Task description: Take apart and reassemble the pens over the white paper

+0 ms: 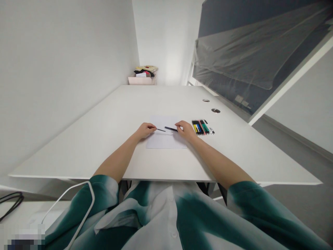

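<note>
A: Landmark item?
B: One sheet of paper (165,141), white, lying flat on the table (161,165). All places are given from it.

A: Left hand (147,130)?
B: At the sheet's left edge, fingertips pinching one end of a thin dark rod (161,130). The rod's free end points inward over the sheet.

A: Right hand (185,129)?
B: At the sheet's right edge, thumb and fingers pinching a dark pen (170,128), thicker than the rod. Its free end points back over the middle of the sheet. Whether rod or pen touches the paper cannot be told.

A: Remaining stock?
B: One row of pens (199,127), right of the sheet, just beyond the right hand: yellow, blue, black, pinkish red and green among the colours. A few small pale pieces (212,131) at the row's far right end; kind too small to tell.

A: Progress?
B: Done: sheet laid out, pens set in a row, one item in each hand. Not done, by my reading: rod and pen are apart, not joined, and no writing can be made out on the sheet. The pens in the row are out of hand.
</note>
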The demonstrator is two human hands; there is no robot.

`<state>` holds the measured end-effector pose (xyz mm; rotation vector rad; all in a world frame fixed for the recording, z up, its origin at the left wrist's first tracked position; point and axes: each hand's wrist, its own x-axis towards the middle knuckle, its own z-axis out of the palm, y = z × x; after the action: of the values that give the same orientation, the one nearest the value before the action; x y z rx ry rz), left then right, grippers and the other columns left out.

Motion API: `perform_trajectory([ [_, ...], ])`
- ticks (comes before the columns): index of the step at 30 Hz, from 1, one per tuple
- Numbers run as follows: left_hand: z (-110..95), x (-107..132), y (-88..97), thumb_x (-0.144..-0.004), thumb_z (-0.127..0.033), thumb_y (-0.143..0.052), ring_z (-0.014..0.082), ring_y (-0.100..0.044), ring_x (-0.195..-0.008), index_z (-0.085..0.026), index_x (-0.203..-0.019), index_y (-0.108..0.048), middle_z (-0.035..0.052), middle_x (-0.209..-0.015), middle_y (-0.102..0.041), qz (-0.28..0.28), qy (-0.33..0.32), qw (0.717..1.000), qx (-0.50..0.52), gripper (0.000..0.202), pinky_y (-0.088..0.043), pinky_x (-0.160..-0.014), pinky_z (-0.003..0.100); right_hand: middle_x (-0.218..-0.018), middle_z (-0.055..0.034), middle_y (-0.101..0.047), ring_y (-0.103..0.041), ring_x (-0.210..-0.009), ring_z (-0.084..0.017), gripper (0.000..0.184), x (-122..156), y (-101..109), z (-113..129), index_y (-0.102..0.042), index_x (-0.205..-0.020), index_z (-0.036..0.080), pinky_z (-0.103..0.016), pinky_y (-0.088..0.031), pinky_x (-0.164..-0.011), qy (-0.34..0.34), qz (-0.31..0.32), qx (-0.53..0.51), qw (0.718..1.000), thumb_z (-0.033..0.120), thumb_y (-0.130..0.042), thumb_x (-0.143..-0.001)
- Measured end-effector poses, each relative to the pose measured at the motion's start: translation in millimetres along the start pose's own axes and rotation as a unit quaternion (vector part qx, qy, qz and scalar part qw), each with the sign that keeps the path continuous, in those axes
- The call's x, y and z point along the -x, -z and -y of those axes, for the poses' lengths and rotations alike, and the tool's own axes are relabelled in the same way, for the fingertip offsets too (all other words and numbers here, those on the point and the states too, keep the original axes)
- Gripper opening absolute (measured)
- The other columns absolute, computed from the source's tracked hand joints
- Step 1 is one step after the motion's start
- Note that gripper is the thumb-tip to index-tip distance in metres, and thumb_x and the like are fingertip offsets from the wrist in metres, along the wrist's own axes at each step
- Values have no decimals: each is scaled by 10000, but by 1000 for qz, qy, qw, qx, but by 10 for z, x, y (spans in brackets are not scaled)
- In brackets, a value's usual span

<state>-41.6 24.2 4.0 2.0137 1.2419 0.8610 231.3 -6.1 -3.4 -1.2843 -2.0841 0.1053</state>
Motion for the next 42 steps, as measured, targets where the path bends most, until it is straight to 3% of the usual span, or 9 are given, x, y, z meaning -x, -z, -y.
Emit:
perform_trajectory([
  [6,-103,-3,-146,-754,-322,-605,203,-627,-813,-155,-843,-766,76,-861,-738,-11,-45,998,-39,249,-483,-809,328,-931,-97,-692,-600,-915,-217,219,20,-24,158,-713,-983,168,-332,-446,-861,45,30,10,998,244,-533,-885],
  [11,-179,8,-255,-784,-319,-581,197,-629,-825,-157,-882,-766,75,-874,-735,-18,-67,996,-51,265,-481,-823,324,-897,-88,-695,-594,-885,-209,207,20,-86,211,-718,-998,167,-317,-437,-827,62,63,28,996,216,-548,-889],
  [21,-46,-33,-209,-762,-300,-605,206,-641,-809,-150,-878,-762,81,-879,-745,-58,13,998,-17,246,-499,-826,342,-902,-99,-692,-577,-895,-230,185,25,-19,155,-754,-905,180,-336,-433,-825,17,64,99,993,183,-575,-856],
  [30,-94,-5,-269,-791,-262,-561,207,-643,-875,-157,-1044,-750,95,-999,-743,-17,-18,1000,-13,332,-490,-849,340,-916,-113,-695,-578,-892,-246,225,26,-79,160,-777,-932,191,-345,-412,-787,21,105,154,982,211,-559,-881],
  [34,-124,-2,-302,-783,-276,-595,202,-647,-866,-156,-1063,-733,86,-965,-747,-3,-36,999,-4,335,-480,-872,350,-917,-114,-691,-577,-896,-244,220,31,-62,191,-758,-977,176,-344,-406,-801,31,85,131,987,242,-573,-880],
  [42,-257,36,-387,-759,-322,-665,199,-666,-885,-158,-916,-720,76,-932,-749,40,-76,996,38,234,-483,-898,360,-941,-95,-691,-568,-908,-226,199,25,-88,289,-712,-1007,190,-349,-397,-846,111,53,35,992,247,-550,-907],
])
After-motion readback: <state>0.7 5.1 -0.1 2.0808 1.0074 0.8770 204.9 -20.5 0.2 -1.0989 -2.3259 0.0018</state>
